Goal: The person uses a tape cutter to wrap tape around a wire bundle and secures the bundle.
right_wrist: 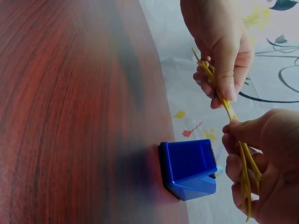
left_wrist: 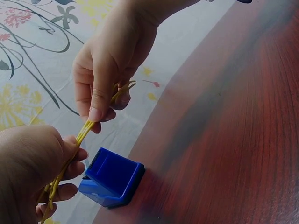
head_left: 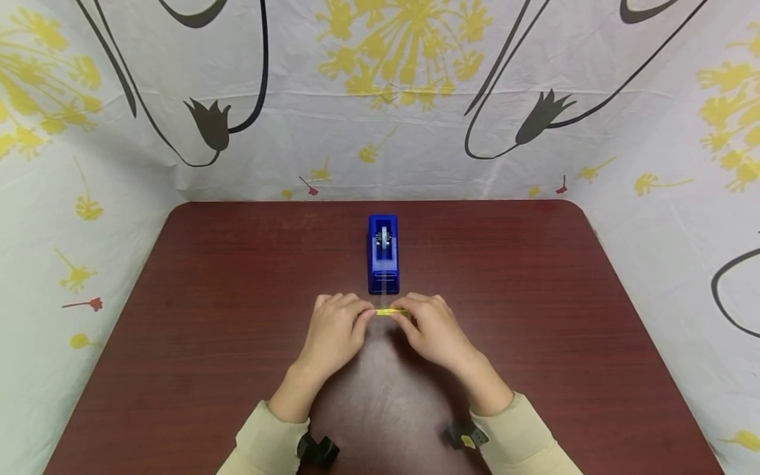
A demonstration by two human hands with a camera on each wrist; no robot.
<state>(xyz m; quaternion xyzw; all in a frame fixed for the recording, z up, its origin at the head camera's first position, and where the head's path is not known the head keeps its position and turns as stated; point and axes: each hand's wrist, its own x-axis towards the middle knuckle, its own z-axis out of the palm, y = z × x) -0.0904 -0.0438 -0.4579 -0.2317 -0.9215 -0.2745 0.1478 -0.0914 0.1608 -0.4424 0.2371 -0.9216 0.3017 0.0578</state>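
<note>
Both hands pinch a bundle of thin yellow strands (head_left: pixel 383 312) between thumb and fingers, held out sideways. My left hand (head_left: pixel 337 330) has its left part and my right hand (head_left: pixel 433 330) its right part, with a short stretch showing between the thumbs. In the left wrist view, loose ends of the bundle (left_wrist: pixel 80 136) poke out past both hands. The right wrist view shows the strands (right_wrist: pixel 229 108) spreading apart below the right thumb. Just beyond the hands stands a blue tape dispenser (head_left: pixel 383 280), its tape roll (head_left: pixel 384 237) seen from above; neither hand grips it.
A dark red-brown wooden table (head_left: pixel 237 264) lies under the hands. Behind it and along its sides hangs a white sheet (head_left: pixel 380 145) printed with flowers. Black wrist devices (head_left: pixel 317 451) sit by the beige sleeves (head_left: pixel 267 435).
</note>
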